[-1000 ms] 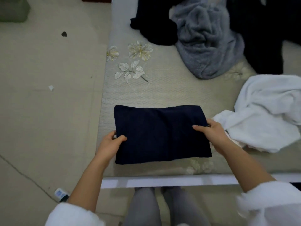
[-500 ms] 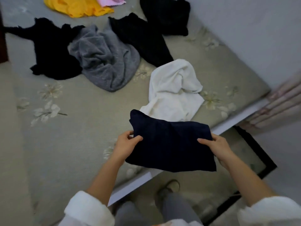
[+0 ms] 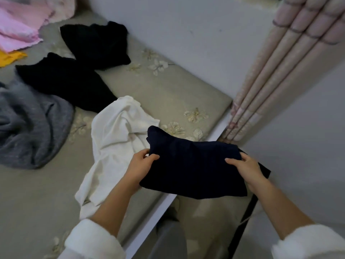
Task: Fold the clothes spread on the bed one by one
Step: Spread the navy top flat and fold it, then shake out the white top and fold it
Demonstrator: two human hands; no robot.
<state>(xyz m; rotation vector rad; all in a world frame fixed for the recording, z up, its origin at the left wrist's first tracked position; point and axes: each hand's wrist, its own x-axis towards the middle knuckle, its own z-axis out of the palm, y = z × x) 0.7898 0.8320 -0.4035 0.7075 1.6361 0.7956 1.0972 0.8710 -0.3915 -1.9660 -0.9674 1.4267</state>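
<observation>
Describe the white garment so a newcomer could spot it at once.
Start at the bed with the flowered cover. Near its front edge, just left of the folded navy garment the person holds, lies a crumpled white garment. It is the only white piece, beside a black garment and a grey garment.

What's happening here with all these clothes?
A person is folding laundry at a bed. The left hand and right hand grip a folded navy garment, held up over the bed's corner. Lying crumpled on the bed are a white top, a grey sweater, black garments, a pink cloth and a yellow cloth.
</observation>
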